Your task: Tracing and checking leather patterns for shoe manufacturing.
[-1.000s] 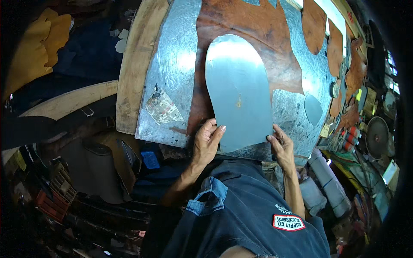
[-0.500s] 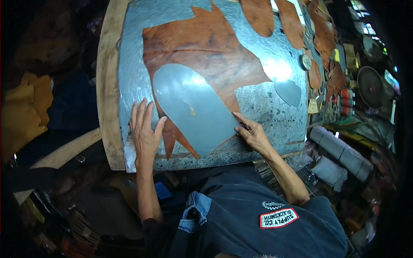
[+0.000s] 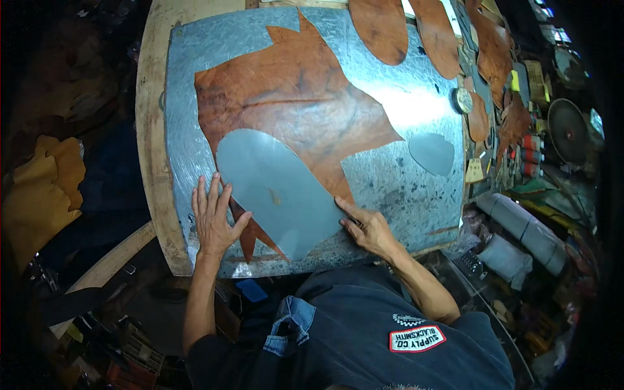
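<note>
A grey rounded template sheet [image 3: 276,195] lies flat over the lower part of an irregular brown leather piece [image 3: 279,97], on a metal-topped table. My left hand [image 3: 213,221] rests flat with fingers spread, its fingertips at the template's left edge. At the right edge is my right hand [image 3: 369,229], its index finger stretched along the rim and the other fingers curled in. Something dark shows faintly under those fingers, too hidden to name. Narrow leather points [image 3: 248,244] stick out below the template, between it and my left hand.
A smaller grey template [image 3: 432,155] lies to the right. Oval leather pieces [image 3: 380,29] lie at the far edge, near a round tin-like object [image 3: 462,101]. The metal sheet [image 3: 396,188] has a wooden border [image 3: 153,149] on the left. Wrapped rolls [image 3: 523,231] sit beyond the right side.
The view has shifted, so the table and leather sit lower in the picture. Both hands stay at about the same places along the template.
</note>
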Available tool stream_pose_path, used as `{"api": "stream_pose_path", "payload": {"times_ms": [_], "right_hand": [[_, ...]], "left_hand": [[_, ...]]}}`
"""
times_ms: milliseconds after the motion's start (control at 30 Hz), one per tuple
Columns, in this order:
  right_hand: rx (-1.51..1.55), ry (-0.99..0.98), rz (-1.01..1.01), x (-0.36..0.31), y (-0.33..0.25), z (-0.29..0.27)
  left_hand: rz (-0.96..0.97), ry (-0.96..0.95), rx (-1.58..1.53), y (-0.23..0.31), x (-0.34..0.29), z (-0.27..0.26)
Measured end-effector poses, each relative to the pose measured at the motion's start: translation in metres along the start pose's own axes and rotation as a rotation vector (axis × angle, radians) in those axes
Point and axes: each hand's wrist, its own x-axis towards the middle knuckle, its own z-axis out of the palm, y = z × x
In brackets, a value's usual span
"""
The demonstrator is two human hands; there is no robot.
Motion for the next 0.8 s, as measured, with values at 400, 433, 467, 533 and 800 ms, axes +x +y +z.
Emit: {"api": "stream_pose_path", "payload": {"times_ms": [400, 433, 467, 533, 800], "right_hand": [[0.175, -0.096, 0.062, 0.014, -0.003, -0.015], [0.270, -0.183, 0.211, 0.017, -0.011, -0.024], [0.256, -0.178, 0.200, 0.016, -0.006, -0.025], [0.440, -0.210, 0.322, 0.022, 0.010, -0.032], [0.651, 0.066, 0.365, 0.078, 0.040, -0.094]], "left_hand": [[0.033, -0.017, 0.016, 0.000, 0.012, -0.005], [0.026, -0.029, 0.026, 0.000, 0.010, -0.007], [0.015, -0.026, 0.036, -0.001, 0.009, -0.004], [-0.015, 0.028, 0.026, 0.004, 0.028, 0.001], [0.251, -0.008, -0.057, 0.022, 0.185, 0.014]]}}
